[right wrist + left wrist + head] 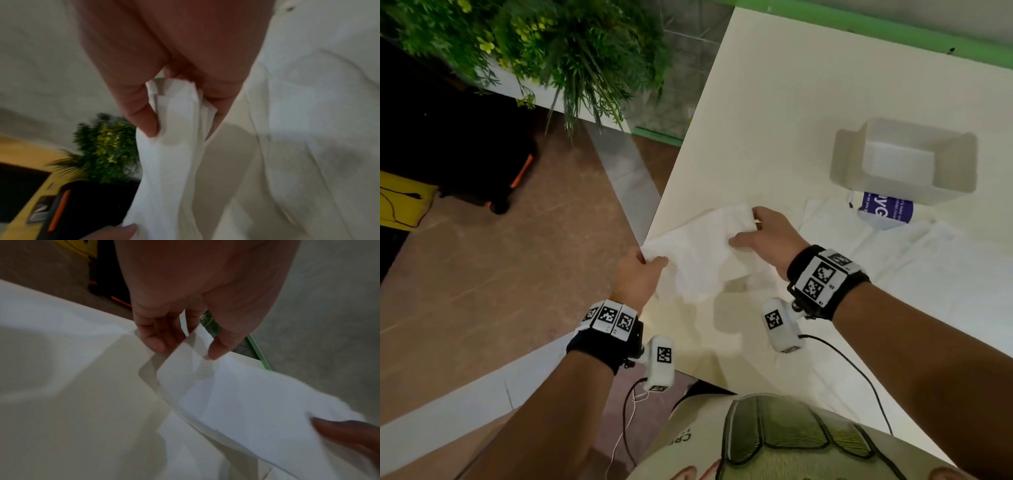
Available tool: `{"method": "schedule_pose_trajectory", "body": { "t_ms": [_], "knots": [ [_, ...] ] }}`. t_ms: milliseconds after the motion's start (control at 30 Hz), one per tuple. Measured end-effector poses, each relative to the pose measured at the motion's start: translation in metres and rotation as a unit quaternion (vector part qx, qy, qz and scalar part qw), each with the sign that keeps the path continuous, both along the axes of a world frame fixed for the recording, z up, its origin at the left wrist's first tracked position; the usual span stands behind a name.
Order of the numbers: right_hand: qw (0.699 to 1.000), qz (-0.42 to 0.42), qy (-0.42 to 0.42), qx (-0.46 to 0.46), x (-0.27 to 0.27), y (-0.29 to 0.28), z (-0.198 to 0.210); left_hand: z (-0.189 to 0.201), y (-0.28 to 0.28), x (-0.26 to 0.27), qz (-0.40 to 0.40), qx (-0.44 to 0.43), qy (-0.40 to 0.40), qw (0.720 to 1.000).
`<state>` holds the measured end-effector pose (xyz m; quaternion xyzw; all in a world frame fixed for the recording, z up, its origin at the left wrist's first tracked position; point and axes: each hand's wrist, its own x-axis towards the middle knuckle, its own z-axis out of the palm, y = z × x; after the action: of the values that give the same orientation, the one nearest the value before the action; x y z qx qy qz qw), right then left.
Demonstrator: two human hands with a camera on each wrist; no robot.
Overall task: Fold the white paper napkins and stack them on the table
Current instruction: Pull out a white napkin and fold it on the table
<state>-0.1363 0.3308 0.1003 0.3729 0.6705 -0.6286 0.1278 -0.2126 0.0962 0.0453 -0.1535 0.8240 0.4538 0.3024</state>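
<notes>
Two hands hold one white paper napkin (702, 250) above a pale counter (774, 102).

The left hand (637, 277) pinches its near corner at the counter's edge; the right hand (770, 236) grips the far, crumpled end. More napkins (928, 260) lie to the right, beside a white tray (904, 161).

napkin (702, 253) between both hands over table (774, 102), box (904, 161) behind

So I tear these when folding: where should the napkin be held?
By two opposite corners, from the sides: the left hand pinches the napkin at its near-left corner, the right hand at its far-right, so the limp sheet hangs spread.
</notes>
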Motion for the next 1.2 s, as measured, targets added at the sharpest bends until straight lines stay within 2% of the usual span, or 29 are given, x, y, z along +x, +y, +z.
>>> {"method": "schedule_pose_trajectory", "body": {
  "t_ms": [100,200,267,367,400,500,633,767,833,900,1000,1100,1200],
  "knots": [
    [0.994,0.101,0.051,0.003,0.008,0.013,0.039,0.021,0.01,0.006,0.041,0.115,0.021,0.992],
    [0.981,0.172,0.088,0.025,0.02,0.035,0.074,0.041,0.031,0.013,-0.022,0.215,0.026,0.976],
    [0.978,0.177,0.107,0.025,0.031,0.055,0.091,0.054,0.054,0.018,-0.067,0.27,-0.029,0.96],
    [0.986,0.125,0.112,-0.001,0.054,0.096,0.105,0.069,0.091,0.031,-0.085,0.337,-0.171,0.922],
    [0.988,0.103,0.111,-0.006,0.064,0.109,0.106,0.074,0.104,0.037,-0.081,0.359,-0.196,0.909],
    [0.994,0.053,0.097,-0.016,0.099,0.147,0.102,0.082,0.139,0.058,-0.081,0.404,-0.205,0.888],
    [0.995,0.007,0.08,-0.062,0.146,0.183,0.082,0.077,0.179,0.083,-0.11,0.363,-0.217,0.899],
    [0.991,-0.112,0.044,-0.064,0.172,0.214,0.064,0.073,0.217,0.084,-0.149,0.315,-0.217,0.912],
    [0.986,-0.158,0.017,-0.044,0.176,0.226,0.056,0.075,0.238,0.082,-0.169,0.272,-0.174,0.931],
    [0.983,-0.177,0.002,-0.037,0.176,0.237,0.052,0.077,0.26,0.078,-0.188,0.212,-0.079,0.956],
    [0.979,-0.204,0.019,-0.001,0.167,0.253,0.051,0.079,0.291,0.07,-0.225,0.177,0.049,0.957],
    [0.968,-0.201,0.059,0.139,0.15,0.271,0.05,0.085,0.318,0.057,-0.241,0.206,0.085,0.945],
    [0.935,-0.14,0.075,0.316,0.135,0.284,0.041,0.084,0.343,0.045,-0.26,0.204,0.164,0.929]
  ]
}}
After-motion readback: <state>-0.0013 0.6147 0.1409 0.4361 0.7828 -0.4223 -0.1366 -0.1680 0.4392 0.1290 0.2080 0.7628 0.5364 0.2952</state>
